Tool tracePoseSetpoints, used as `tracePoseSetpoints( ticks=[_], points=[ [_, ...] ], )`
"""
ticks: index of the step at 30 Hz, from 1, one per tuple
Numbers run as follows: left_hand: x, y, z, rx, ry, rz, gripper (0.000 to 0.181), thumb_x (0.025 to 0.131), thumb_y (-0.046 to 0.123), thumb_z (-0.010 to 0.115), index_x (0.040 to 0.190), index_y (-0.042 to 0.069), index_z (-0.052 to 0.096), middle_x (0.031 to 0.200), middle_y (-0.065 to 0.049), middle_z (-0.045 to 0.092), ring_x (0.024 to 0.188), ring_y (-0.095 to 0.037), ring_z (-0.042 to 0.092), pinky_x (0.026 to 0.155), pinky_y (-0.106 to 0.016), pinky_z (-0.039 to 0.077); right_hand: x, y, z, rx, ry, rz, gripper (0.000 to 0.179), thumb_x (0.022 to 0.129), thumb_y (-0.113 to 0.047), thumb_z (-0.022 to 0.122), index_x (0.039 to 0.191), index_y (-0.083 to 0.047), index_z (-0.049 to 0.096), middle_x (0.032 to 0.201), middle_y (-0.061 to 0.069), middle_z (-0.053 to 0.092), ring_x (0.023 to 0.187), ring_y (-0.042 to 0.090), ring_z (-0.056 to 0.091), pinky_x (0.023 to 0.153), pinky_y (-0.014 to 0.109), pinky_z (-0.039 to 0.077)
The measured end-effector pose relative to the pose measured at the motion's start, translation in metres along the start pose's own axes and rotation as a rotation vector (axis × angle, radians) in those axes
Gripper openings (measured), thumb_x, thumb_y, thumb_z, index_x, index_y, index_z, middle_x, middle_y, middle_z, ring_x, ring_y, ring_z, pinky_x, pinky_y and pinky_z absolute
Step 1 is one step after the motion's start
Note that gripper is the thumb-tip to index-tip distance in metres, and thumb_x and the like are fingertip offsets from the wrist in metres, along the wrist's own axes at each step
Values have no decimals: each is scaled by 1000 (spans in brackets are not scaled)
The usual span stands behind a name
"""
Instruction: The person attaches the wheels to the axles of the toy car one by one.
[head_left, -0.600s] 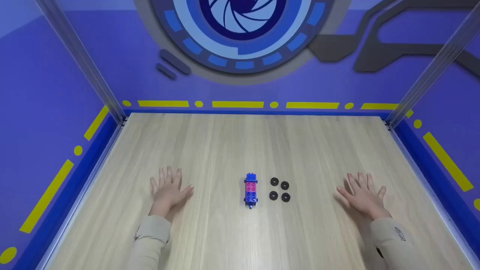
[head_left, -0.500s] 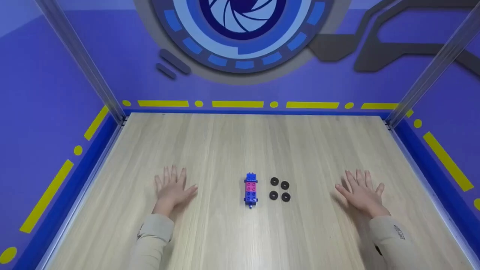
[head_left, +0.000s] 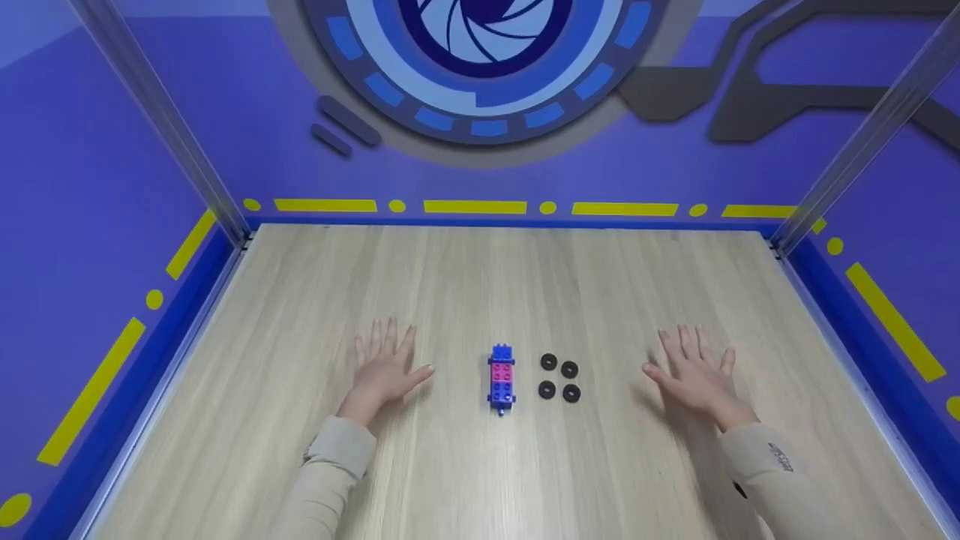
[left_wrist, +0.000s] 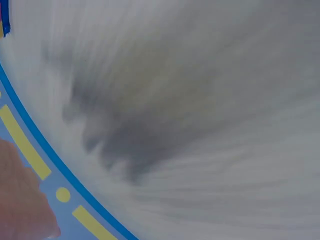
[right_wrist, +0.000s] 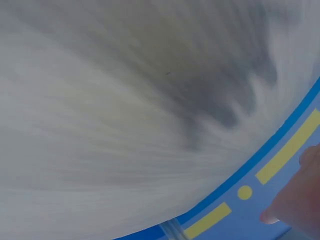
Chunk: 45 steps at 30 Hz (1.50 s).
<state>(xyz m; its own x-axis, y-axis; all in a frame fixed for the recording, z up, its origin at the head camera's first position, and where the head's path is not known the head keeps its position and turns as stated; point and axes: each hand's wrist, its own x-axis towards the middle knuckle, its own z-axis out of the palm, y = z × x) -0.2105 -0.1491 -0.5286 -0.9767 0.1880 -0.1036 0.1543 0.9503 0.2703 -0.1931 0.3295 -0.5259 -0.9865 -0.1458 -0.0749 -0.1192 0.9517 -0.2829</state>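
Observation:
Near the middle of the table lies a toy car chassis of building blocks (head_left: 502, 379), blue at both ends and pink in the centre, with axle stubs at its sides. Right beside it several small black wheels (head_left: 569, 370) with centre holes lie flat in a loose square. My left hand (head_left: 384, 373) hovers left of the chassis, palm down with fingers spread, holding nothing. To the right of the wheels, my right hand (head_left: 694, 377) is spread the same way, also holding nothing. The wrist views show only part of each hand, with finger shadows on the tabletop.
The light wood table (head_left: 450, 285) is bounded by blue panels with yellow marks (head_left: 325, 205) at the back and both sides. Metal posts (head_left: 172, 127) stand at the back corners.
Both hands have moved inward and slightly forward, the left one farther, toward the chassis and wheels. The chassis and wheels have stayed where they were.

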Motion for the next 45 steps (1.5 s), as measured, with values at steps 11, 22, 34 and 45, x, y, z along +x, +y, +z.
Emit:
tracePoseSetpoints(
  ticks=[11, 22, 34, 45],
  points=[
    [8, 41, 13, -25, -30, 72, 76, 81, 60, 42, 142, 21, 18, 149, -13, 6, 135, -34, -3, 103, -58, -5, 6, -36, 15, -38, 38, -80, 75, 82, -62, 39, 140, -17, 25, 147, 17, 9, 134, 38, -1, 95, 67, -9],
    [9, 70, 23, -71, -81, 195, 75, 83, 59, 40, 142, 20, 16, 148, -13, 7, 135, -34, 4, 105, -57, 1, 6, -65, 31, -16, 110, -209, 69, 80, -56, 48, 136, -19, 35, 146, 12, 18, 135, 36, 4, 98, 65, -4],
    [19, 96, 26, -478, -171, 119, 80, 79, 43, 59, 142, 22, 14, 142, -15, 27, 126, -35, 32, 101, -50, 27, 5, -82, 44, 229, 144, -226, 62, 78, -45, 60, 131, -17, 44, 142, 15, 30, 127, 39, 27, 95, 61, 25],
    [24, 111, 38, -606, -202, 43, 80, 76, 36, 65, 141, 21, 20, 123, -19, 42, 100, -30, 50, 91, -45, 39, 7, -92, 52, 491, 15, -83, 55, 71, -33, 70, 120, -13, 55, 115, 11, 50, 103, 27, 50, 86, 45, 40]
  ],
)
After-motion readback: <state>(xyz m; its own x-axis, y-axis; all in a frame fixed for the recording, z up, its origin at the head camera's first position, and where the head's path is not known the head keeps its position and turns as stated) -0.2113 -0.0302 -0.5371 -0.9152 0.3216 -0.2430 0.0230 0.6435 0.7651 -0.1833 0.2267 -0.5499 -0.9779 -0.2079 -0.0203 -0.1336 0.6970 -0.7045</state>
